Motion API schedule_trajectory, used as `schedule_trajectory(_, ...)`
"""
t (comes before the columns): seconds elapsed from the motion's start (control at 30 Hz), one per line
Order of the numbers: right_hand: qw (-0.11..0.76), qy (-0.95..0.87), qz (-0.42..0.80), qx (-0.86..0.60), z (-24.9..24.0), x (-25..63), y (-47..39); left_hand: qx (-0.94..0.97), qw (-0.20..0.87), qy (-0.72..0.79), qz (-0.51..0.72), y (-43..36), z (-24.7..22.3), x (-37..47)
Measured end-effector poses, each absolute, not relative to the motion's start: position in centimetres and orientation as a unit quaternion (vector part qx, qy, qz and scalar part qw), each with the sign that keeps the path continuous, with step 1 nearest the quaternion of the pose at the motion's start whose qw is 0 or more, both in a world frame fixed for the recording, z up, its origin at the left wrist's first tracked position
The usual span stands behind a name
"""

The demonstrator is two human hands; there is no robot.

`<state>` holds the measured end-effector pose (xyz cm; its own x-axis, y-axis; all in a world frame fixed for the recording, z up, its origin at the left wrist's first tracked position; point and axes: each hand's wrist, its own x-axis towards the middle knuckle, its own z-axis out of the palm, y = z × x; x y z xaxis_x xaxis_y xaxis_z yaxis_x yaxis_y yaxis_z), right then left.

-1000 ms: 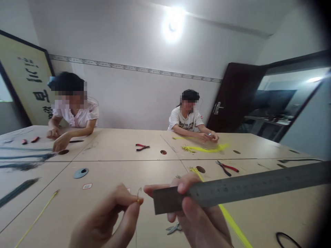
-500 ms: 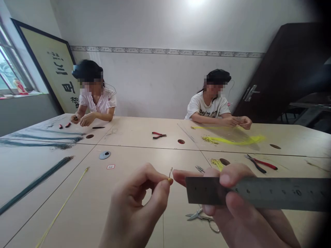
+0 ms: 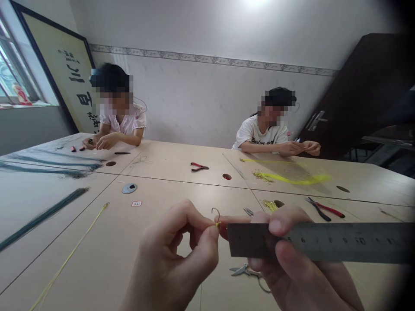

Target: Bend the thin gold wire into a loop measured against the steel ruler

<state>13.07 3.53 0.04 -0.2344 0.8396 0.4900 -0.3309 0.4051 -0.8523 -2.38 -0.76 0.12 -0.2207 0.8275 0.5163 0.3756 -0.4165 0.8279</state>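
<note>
Left hand (image 3: 165,257): pinching thin curved metal hook (image 3: 219,214) above pale flat-topped table (image 3: 106,250), inside far edge. Right hand (image 3: 300,268): pinching flat grey steel ruler (image 3: 340,242), long axis level, end towards hook.

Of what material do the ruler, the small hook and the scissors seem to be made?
Ruler: probably steel; flat, dull grey surface with dark numbers.
Hook: likely metal, thin as wire and sharply curved; it looks brownish, but is too small to judge its finish.
Scissors: apparently bare metal; blades and visible loop are silvery grey.
</note>
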Motion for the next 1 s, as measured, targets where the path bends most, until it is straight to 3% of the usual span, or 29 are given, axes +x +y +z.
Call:
schedule_trajectory(0.27, 0.575, -0.584, 0.537, -0.198, -0.3, 12.5, 3.0, 0.596, 0.209, 0.515, 0.580, -1.0, 0.2, -2.7)
schedule_trajectory(0.43, 0.528, -0.591, 0.595, -0.133, -0.3, 12.7, 3.2, 0.606, 0.192, 0.510, 0.579, -1.0, 0.5, -2.5)
schedule_trajectory(1.0, 0.499, -0.602, 0.617, -0.093, -0.1, 12.6, 3.5, 0.603, 0.181, 0.515, 0.582, -1.1, 1.2, -2.2)
